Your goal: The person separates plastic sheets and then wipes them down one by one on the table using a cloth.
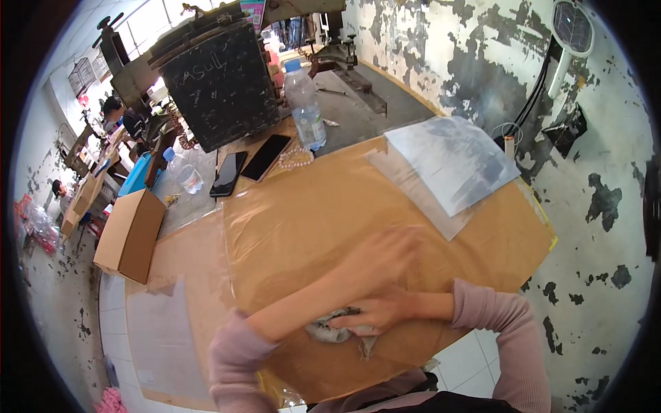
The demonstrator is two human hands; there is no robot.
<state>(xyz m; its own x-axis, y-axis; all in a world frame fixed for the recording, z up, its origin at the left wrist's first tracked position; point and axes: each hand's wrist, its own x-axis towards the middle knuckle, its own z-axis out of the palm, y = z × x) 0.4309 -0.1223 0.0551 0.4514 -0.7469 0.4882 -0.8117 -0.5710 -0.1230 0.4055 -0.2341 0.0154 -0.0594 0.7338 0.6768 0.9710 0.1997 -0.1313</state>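
My right hand (381, 311) rests on a crumpled grey rag (330, 329) near the front of the table, its fingers over the cloth and pressing it down. One end of the rag hangs out below the fingers. My left forearm crosses in front of the right hand, and my left hand (391, 253) is farther out over the brown table covering (303, 227). Motion smears its fingers, so I cannot make out whether it holds anything.
Clear plastic sheets (451, 165) lie at the back right by the peeling wall. Two black phones (265, 158), a bead bracelet (296, 158) and two water bottles (305, 103) sit behind the covering. A cardboard box (131, 234) stands left; a dark machine (217, 79) rises behind.
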